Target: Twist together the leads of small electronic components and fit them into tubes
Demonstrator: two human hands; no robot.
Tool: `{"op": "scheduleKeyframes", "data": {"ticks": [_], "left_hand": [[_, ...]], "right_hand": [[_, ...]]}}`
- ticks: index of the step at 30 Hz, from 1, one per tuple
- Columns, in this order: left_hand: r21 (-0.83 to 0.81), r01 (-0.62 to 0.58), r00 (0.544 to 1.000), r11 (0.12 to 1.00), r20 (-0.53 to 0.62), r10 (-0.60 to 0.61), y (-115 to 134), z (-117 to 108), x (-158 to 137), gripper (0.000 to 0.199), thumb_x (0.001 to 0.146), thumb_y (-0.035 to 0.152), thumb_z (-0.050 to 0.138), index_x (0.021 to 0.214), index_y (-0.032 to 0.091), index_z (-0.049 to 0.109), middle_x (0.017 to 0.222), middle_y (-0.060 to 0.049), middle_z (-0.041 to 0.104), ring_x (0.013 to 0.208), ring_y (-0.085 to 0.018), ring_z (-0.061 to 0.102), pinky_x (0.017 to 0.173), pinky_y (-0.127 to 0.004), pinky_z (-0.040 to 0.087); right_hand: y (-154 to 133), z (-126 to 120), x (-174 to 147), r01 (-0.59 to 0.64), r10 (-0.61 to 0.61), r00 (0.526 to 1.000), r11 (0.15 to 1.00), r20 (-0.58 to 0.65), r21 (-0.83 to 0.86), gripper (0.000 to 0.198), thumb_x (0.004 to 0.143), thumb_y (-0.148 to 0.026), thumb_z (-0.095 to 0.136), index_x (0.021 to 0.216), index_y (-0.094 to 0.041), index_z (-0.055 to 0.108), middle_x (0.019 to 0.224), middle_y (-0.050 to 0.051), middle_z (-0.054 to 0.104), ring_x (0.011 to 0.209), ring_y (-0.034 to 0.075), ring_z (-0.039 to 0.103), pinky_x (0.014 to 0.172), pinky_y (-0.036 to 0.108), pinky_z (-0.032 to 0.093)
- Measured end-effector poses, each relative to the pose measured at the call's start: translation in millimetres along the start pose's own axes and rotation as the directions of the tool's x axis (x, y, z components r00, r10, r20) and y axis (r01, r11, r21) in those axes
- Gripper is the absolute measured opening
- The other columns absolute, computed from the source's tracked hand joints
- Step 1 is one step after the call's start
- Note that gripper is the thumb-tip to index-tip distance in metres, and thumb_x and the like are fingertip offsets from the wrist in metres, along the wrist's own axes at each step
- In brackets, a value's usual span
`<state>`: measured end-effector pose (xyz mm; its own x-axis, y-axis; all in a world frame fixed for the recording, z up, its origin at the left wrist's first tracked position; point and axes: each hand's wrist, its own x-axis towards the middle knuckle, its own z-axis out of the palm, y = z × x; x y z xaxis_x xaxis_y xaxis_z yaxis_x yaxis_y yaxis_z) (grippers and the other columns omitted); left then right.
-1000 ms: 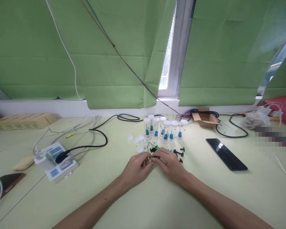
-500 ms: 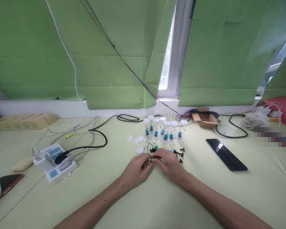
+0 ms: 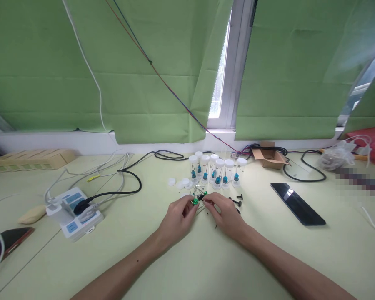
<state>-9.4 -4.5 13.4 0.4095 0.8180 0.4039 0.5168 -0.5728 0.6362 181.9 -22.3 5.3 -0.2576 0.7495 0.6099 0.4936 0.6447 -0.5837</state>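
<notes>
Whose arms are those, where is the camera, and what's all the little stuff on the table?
There's no robot here, just a person's two bare hands. The camera is worn on the person's head, looking forward and down, so you see about what they see.

On the pale yellow-green table, clear plastic tubes with white caps stand upright, with blue pieces inside. Nearby lie flat round white lids and small black pieces with round ends. To the right is a shiny black phone; to the left, a white power strip with blue sockets.

The left hand pinches a small shiny green round piece. The right hand is close beside it, but I can't tell what its fingertips hold.
</notes>
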Motion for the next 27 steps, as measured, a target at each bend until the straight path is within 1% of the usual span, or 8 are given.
{"op": "scheduleKeyframes", "data": {"ticks": [4,7,11,20,27], "left_hand": [[-0.029,0.014,0.998,0.999,-0.068,-0.016,-2.2,1.8,1.0,0.013,0.092,0.031,0.051,0.093,0.020,0.057,0.067,0.003,0.057,0.058,-0.011,0.050,0.056,-0.023,0.041],[-0.033,0.027,0.997,0.999,-0.076,-0.030,-1.7,3.3,1.3,0.013,0.092,0.031,0.052,0.094,0.020,0.058,0.067,0.002,0.058,0.058,-0.011,0.051,0.056,-0.023,0.042],[-0.042,0.033,0.997,0.999,-0.070,-0.036,0.0,4.1,0.8,0.014,0.092,0.032,0.051,0.093,0.020,0.058,0.068,0.002,0.058,0.059,-0.012,0.051,0.057,-0.024,0.042],[-0.056,0.029,0.996,0.998,-0.077,-0.033,-0.4,4.6,-0.1,0.015,0.091,0.032,0.051,0.094,0.020,0.058,0.068,0.002,0.059,0.059,-0.012,0.053,0.055,-0.023,0.042],[-0.072,0.044,0.997,0.996,-0.066,-0.049,1.2,4.7,-0.2,0.014,0.091,0.031,0.052,0.094,0.019,0.059,0.068,0.002,0.059,0.059,-0.012,0.051,0.056,-0.023,0.042]], "right_hand": [[2.7,2.0,-2.2,-0.033,0.041,0.995,0.996,0.094,-0.084,0.016,0.092,-0.012,0.050,0.101,-0.020,0.061,0.096,0.007,0.063,0.089,0.020,0.060,0.079,0.033,0.050],[5.1,3.3,-4.0,-0.042,0.062,0.988,0.989,0.141,-0.141,0.018,0.088,-0.009,0.056,0.100,-0.021,0.063,0.099,0.008,0.062,0.095,0.022,0.058,0.084,0.036,0.049],[5.5,3.8,-4.8,-0.022,0.054,0.983,0.984,0.178,-0.179,0.018,0.086,-0.009,0.059,0.099,-0.021,0.064,0.099,0.008,0.061,0.094,0.023,0.057,0.085,0.039,0.047],[1.0,2.9,-3.4,-0.021,0.063,0.976,0.979,0.209,-0.202,0.014,0.086,-0.008,0.057,0.090,-0.020,0.063,0.095,0.007,0.061,0.093,0.023,0.056,0.084,0.041,0.046],[1.6,2.4,-4.7,-0.015,0.059,0.977,0.978,0.205,-0.209,0.016,0.084,-0.008,0.058,0.094,-0.020,0.062,0.096,0.007,0.061,0.095,0.024,0.056,0.085,0.041,0.046]]}}
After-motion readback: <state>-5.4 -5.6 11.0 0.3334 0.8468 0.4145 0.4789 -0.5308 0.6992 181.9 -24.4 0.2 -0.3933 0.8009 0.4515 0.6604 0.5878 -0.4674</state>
